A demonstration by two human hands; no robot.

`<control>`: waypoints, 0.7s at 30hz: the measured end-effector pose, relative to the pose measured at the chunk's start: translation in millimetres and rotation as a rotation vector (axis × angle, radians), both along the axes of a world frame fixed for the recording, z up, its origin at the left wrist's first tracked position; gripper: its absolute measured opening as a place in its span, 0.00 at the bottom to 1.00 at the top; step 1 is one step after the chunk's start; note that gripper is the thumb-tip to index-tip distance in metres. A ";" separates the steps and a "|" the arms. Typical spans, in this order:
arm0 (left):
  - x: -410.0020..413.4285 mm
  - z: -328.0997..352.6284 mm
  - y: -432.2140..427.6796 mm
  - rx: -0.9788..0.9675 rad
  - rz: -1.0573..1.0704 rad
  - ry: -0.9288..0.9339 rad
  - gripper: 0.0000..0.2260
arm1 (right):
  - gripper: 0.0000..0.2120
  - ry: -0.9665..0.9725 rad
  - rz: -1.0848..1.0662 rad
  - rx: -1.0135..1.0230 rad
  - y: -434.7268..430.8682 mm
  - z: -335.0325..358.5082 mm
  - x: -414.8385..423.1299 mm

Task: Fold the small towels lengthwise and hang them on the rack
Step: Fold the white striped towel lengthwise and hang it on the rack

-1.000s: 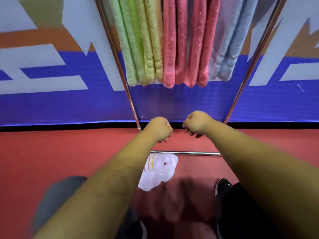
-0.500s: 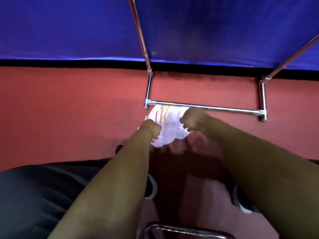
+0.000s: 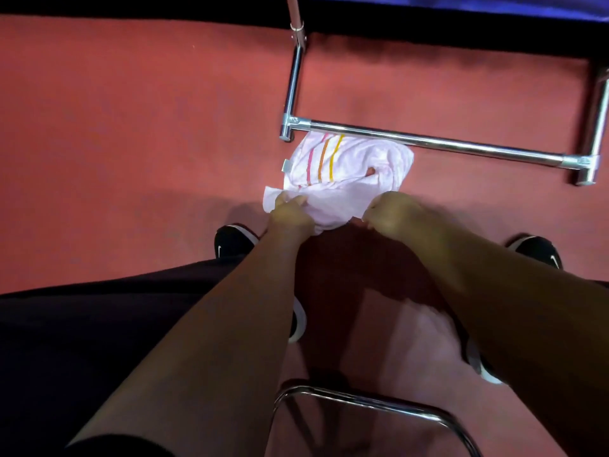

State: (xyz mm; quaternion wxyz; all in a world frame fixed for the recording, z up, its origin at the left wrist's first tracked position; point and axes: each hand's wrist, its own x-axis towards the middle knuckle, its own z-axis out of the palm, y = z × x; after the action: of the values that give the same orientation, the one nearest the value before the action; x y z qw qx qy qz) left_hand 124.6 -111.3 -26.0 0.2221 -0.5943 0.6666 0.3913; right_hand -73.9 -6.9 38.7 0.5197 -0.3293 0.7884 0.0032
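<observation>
While both hands reach down, item: one towel [image 3: 346, 173], white with pink, orange and yellow stripes, crumpled on the red floor [image 3: 131, 127], its far edge just under the rack's base bar [image 3: 428, 145]. Left hand [image 3: 290, 216]: fingers pinch the near-left edge. Right hand [image 3: 392, 209]: curled at the near-right edge; whether it pinches cloth cannot be told. Handling advice: secure two adjacent corners, lift clear of the bar so nothing snags, shake flat, then match the long edges before hanging. Chair frame [image 3: 362, 404] sits near the feet.

Soft, crumpled cloth towel [image 3: 349, 173] on matt red floor [image 3: 131, 127]; glossy chrome metal rack base [image 3: 428, 143].
</observation>
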 end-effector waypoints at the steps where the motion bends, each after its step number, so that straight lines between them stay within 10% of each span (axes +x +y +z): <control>1: -2.5 2.7 -2.4 -0.010 0.025 0.025 0.33 | 0.18 0.006 -0.016 0.024 -0.6 -1.9 3.2; 16: 4.2 8.2 13.3 0.151 -0.183 -0.247 0.29 | 0.16 0.017 0.020 0.020 1.9 -32.5 20.8; 21: -16.7 30.8 23.0 0.141 0.052 0.120 0.10 | 0.16 0.002 0.056 -0.034 2.2 -7.1 21.4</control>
State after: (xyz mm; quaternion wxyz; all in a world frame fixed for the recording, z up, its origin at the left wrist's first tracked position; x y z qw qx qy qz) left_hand 108.0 -88.3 4.8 0.2130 -0.5697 0.6339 0.4778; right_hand -52.5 -4.6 31.7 0.5128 -0.3601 0.7793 0.0045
